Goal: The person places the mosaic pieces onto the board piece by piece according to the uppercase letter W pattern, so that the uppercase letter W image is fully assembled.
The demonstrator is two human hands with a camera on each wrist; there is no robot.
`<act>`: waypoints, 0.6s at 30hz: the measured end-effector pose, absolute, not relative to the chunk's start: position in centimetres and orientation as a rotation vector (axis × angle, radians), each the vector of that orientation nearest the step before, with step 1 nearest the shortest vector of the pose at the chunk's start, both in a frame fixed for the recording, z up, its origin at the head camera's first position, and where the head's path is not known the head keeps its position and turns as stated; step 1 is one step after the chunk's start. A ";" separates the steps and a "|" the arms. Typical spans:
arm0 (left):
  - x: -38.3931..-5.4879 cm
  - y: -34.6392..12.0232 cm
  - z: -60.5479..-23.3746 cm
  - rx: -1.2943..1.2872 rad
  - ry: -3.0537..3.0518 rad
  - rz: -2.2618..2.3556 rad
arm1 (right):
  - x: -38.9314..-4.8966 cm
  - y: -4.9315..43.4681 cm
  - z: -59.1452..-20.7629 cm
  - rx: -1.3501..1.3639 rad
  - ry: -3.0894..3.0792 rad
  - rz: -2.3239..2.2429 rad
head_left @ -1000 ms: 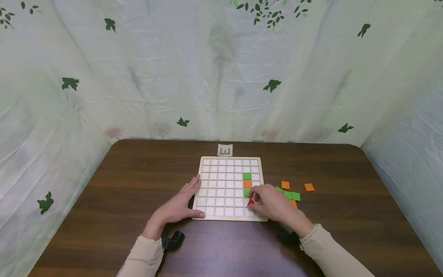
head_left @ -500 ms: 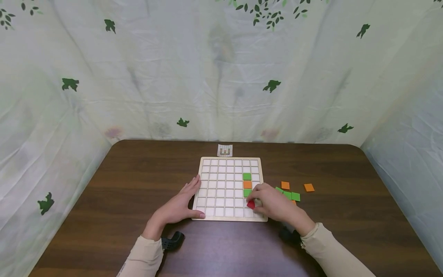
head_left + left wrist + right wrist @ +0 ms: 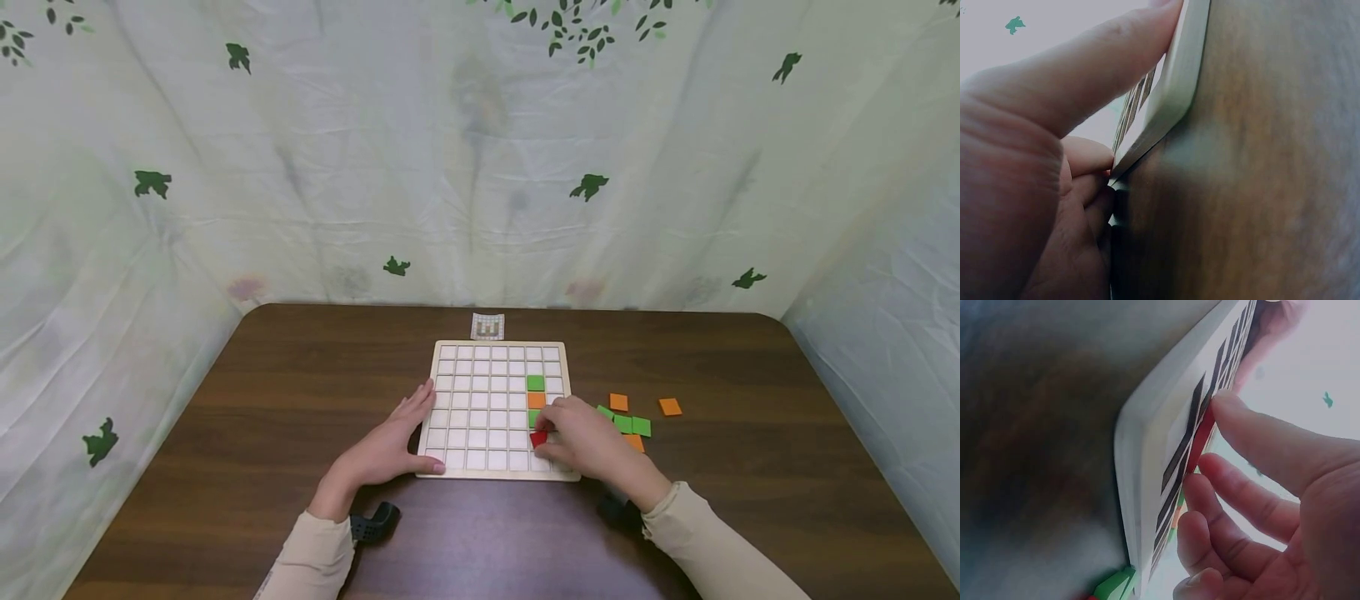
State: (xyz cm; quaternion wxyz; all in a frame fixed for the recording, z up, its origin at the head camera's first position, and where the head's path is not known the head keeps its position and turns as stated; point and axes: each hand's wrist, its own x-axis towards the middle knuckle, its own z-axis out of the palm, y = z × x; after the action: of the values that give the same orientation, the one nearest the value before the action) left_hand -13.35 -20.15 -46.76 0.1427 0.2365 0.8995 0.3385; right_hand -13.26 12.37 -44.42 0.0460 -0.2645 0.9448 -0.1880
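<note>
A pale wooden grid board with white cells lies on the table. In one column to its right sit a green tile, an orange tile and another green tile. Just below them, my right hand pinches a red square tile between thumb and fingers. The right wrist view has this red tile low against the grid. My left hand rests at the board's left edge, fingers extended along it and thumb on the near corner.
Loose tiles lie right of the board, among them a green tile and an orange tile. Behind the board is a small printed card. A pale curtain with leaf prints hangs beyond the brown table.
The red tile has gone from tilted to lying flatter, and shifted slightly left with my right hand, under the lower green tile. My left hand has stayed in place.
</note>
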 end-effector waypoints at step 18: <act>-13.2 -20.1 -46.6 0.675 2.603 0.971 | -13.6 12.1 -44.5 -0.810 2.934 -0.599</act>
State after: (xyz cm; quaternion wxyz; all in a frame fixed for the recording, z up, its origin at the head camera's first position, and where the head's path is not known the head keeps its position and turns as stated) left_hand -13.23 -20.11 -46.61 0.1409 0.2338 0.9013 0.3363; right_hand -13.58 12.13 -44.48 0.0195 -0.2610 0.9456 -0.1931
